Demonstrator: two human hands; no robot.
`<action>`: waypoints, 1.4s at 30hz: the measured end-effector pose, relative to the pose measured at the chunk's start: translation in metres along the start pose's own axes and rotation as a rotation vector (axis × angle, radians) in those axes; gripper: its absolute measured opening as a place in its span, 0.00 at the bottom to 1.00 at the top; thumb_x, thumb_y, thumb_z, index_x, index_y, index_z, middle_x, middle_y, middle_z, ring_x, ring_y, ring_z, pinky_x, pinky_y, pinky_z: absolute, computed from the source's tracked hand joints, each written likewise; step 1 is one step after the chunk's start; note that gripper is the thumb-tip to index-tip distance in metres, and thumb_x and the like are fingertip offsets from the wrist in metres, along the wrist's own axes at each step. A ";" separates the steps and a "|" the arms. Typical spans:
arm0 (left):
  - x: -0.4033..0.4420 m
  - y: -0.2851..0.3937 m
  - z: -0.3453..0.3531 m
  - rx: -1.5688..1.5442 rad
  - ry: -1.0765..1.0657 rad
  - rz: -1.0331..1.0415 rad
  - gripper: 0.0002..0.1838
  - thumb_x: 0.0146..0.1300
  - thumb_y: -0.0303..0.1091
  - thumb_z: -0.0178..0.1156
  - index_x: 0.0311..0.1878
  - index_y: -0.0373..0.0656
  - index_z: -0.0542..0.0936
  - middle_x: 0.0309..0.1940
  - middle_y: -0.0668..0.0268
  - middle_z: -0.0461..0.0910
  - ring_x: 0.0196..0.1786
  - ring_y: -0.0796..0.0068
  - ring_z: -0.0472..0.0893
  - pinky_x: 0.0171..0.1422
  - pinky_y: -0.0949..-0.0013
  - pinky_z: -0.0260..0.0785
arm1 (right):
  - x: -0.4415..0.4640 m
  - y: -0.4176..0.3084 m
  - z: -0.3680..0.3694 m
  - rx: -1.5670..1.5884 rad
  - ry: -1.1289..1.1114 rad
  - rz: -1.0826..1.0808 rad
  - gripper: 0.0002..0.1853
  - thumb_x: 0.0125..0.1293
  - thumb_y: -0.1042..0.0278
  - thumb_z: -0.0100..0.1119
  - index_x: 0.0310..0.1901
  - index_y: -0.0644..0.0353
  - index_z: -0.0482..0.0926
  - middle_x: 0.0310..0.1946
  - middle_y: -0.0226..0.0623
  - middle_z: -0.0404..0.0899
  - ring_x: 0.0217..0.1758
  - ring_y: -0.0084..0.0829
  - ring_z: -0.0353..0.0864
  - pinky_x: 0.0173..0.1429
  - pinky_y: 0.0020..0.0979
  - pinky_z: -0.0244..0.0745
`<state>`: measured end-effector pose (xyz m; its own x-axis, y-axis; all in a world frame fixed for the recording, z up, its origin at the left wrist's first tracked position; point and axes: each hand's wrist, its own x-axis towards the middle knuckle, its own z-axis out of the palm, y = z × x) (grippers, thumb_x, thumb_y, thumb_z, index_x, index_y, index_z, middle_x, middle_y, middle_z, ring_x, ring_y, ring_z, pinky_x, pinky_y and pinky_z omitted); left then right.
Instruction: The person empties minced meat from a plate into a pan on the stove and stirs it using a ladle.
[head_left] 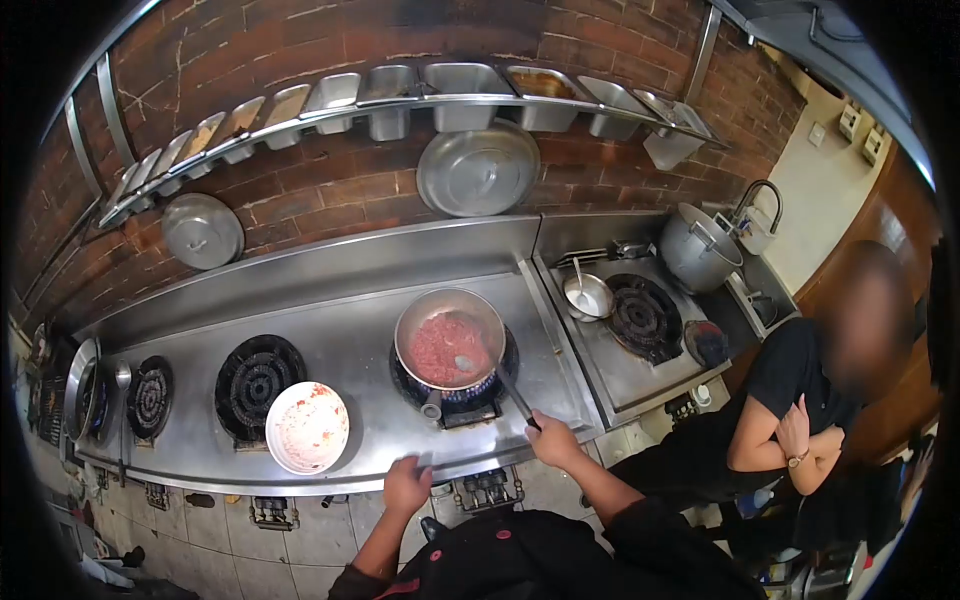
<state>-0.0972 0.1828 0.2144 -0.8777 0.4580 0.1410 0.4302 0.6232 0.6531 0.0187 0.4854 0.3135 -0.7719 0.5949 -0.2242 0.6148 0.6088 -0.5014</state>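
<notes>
My right hand (553, 440) is wrapped round the dark handle of a long cooking spoon (514, 392). The spoon's metal bowl rests in red ground meat (445, 345) inside a round pan (402, 335). Blue flame shows beneath the pan, which sits on a burner. The pan's short handle (432, 408) points toward me. My left hand (407, 487) is empty at the stove's front edge, thumb apart from the fingers, below that handle and not touching it. To its left stands a white bowl (308, 428) with red smears inside.
Bare burners (261, 378) lie left of the pan. On the right are a small pot (588, 298) with a utensil in it and a large pot (700, 250). Metal containers (465, 90) line the wall rack. A person (790, 410) stands at right with arms folded.
</notes>
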 end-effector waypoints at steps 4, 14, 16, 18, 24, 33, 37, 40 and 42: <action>0.064 0.068 -0.007 0.028 0.148 0.007 0.29 0.51 0.40 0.70 0.56 0.40 0.74 0.49 0.51 0.76 0.53 0.49 0.76 0.56 0.53 0.71 | -0.001 0.013 -0.046 0.056 -0.044 -0.246 0.26 0.65 0.57 0.60 0.61 0.61 0.75 0.50 0.59 0.79 0.56 0.51 0.80 0.61 0.38 0.73; 0.090 0.074 0.020 0.115 0.312 -0.053 0.24 0.50 0.35 0.70 0.51 0.43 0.76 0.47 0.54 0.75 0.51 0.51 0.76 0.50 0.53 0.72 | 0.053 0.002 -0.040 -0.697 -0.001 -0.485 0.22 0.66 0.60 0.53 0.63 0.48 0.76 0.26 0.45 0.81 0.30 0.47 0.82 0.38 0.49 0.75; 0.093 0.061 0.032 0.105 0.249 -0.106 0.24 0.50 0.34 0.69 0.51 0.43 0.75 0.48 0.54 0.75 0.51 0.51 0.76 0.51 0.53 0.72 | 0.031 -0.001 -0.101 -0.856 0.040 -0.534 0.21 0.67 0.64 0.50 0.62 0.46 0.77 0.26 0.44 0.80 0.30 0.46 0.82 0.37 0.46 0.75; 0.098 0.058 0.033 0.085 0.244 -0.110 0.23 0.50 0.33 0.68 0.51 0.43 0.76 0.46 0.54 0.75 0.50 0.50 0.76 0.52 0.53 0.73 | 0.004 -0.025 -0.149 -0.858 0.111 -0.538 0.20 0.66 0.67 0.50 0.59 0.47 0.79 0.27 0.44 0.80 0.30 0.47 0.81 0.38 0.45 0.75; 0.101 0.077 0.034 0.057 0.239 -0.118 0.20 0.49 0.32 0.66 0.47 0.42 0.76 0.42 0.53 0.75 0.48 0.50 0.76 0.52 0.52 0.73 | -0.025 -0.058 -0.213 -0.666 -0.077 -0.383 0.22 0.62 0.60 0.58 0.58 0.50 0.79 0.34 0.49 0.82 0.36 0.51 0.81 0.44 0.51 0.74; 0.075 0.097 0.023 0.071 0.305 -0.111 0.22 0.49 0.34 0.67 0.50 0.42 0.77 0.43 0.53 0.75 0.48 0.50 0.76 0.53 0.53 0.72 | 0.021 0.018 -0.108 -0.276 -0.080 -0.281 0.22 0.69 0.56 0.52 0.62 0.53 0.76 0.46 0.54 0.82 0.49 0.55 0.80 0.54 0.49 0.74; 0.065 0.092 0.021 0.042 0.297 -0.134 0.23 0.49 0.33 0.68 0.51 0.42 0.77 0.42 0.53 0.76 0.48 0.50 0.76 0.52 0.53 0.71 | 0.025 0.053 -0.035 -0.084 -0.088 -0.374 0.24 0.69 0.59 0.53 0.63 0.61 0.73 0.50 0.57 0.80 0.53 0.56 0.79 0.59 0.44 0.73; 0.061 0.088 0.014 0.053 0.291 -0.046 0.24 0.51 0.35 0.69 0.51 0.39 0.76 0.42 0.52 0.76 0.47 0.49 0.76 0.50 0.52 0.71 | 0.008 0.026 -0.092 0.076 -0.320 -0.136 0.25 0.68 0.61 0.54 0.63 0.64 0.73 0.51 0.59 0.78 0.55 0.55 0.78 0.59 0.43 0.73; 0.051 0.086 0.010 0.037 0.313 -0.027 0.24 0.51 0.36 0.69 0.51 0.39 0.76 0.43 0.52 0.76 0.47 0.49 0.76 0.51 0.52 0.71 | 0.002 0.016 -0.103 0.088 -0.404 -0.020 0.25 0.67 0.61 0.55 0.63 0.65 0.72 0.52 0.60 0.78 0.57 0.55 0.78 0.60 0.42 0.73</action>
<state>-0.1031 0.2661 0.2708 -0.9088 0.2270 0.3500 0.4081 0.6579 0.6330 0.0432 0.5505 0.3907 -0.7956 0.3192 -0.5149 0.5967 0.5602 -0.5746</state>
